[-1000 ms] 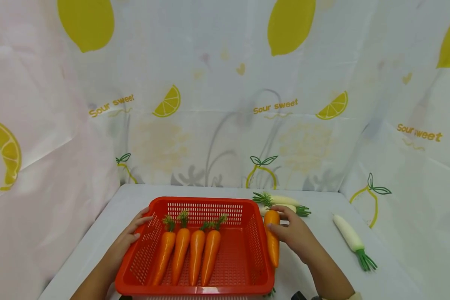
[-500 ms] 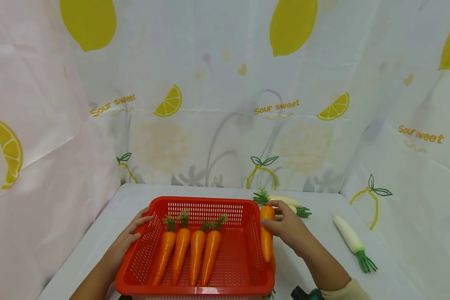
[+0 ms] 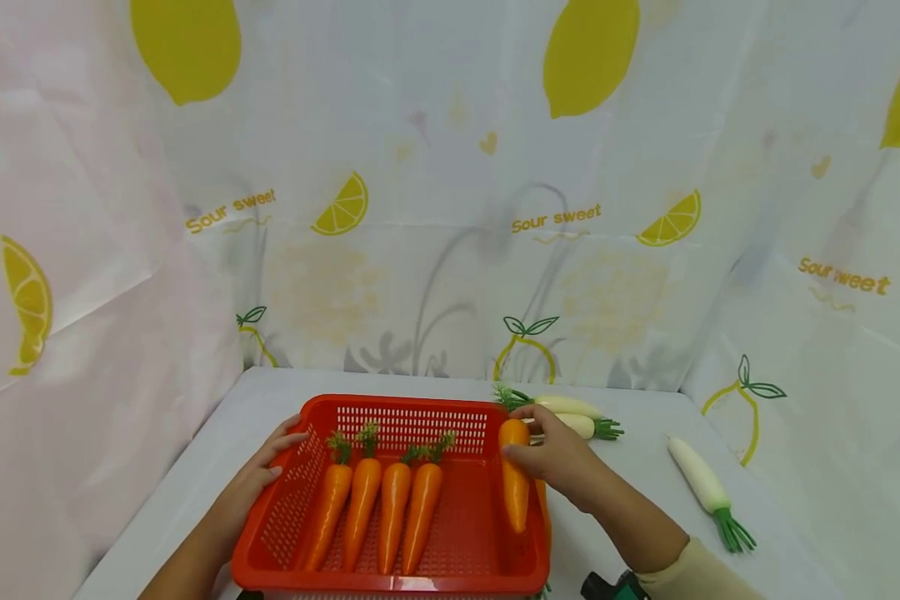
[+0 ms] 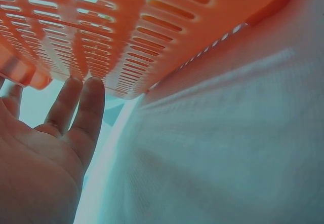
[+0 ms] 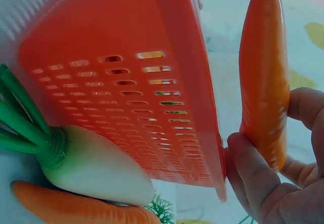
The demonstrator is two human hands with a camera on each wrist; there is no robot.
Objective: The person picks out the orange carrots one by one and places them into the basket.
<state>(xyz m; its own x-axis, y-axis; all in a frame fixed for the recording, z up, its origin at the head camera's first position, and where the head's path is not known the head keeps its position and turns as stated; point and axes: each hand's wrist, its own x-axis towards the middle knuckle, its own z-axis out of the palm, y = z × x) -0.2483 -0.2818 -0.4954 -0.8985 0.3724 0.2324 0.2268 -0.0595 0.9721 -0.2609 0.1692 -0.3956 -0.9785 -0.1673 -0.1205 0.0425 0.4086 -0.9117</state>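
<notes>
The carrot (image 3: 514,483) hangs tip-down inside the basket's (image 3: 390,579) right wall, its top pinched in the right hand's (image 3: 562,462) grip; the left hand (image 3: 258,475), fingers straight, presses the basket's left wall.

The basket (image 3: 390,575) sat on the counter (image 3: 630,483) with four carrots (image 3: 378,508) in its 9 o'clock half. Two radishes (image 3: 573,417) lay at its 2 o'clock; a third radish (image 3: 701,479) lay at 3 o'clock.

A staged recording booth is suggested rather than a home. A small white table (image 3: 217,454) is enclosed at its back and side edges by lemon-printed white plastic sheeting (image 3: 450,250). Plastic toy vegetables are laid out on it.
</notes>
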